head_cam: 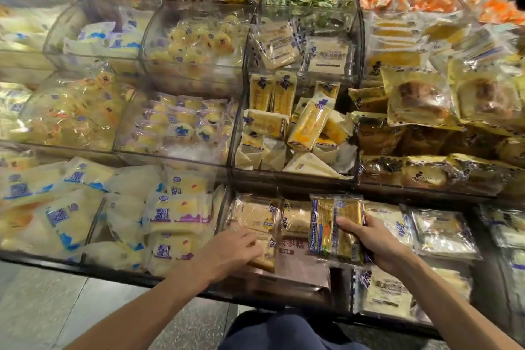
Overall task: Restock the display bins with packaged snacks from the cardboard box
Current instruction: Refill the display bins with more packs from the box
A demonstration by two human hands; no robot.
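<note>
A stack of snack packets [335,224] is grasped by the right hand [375,241] just above the front bin [298,291], where a bread packet [265,261] is gripped by the left hand [230,250], fingers curled.

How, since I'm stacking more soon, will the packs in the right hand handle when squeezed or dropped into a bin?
The packs are probably light: the right hand holds at least two in one grip. Their glossy film looks slippery, so they may slide apart. The contents look like soft cake, so hard squeezing would likely dent them.
</note>
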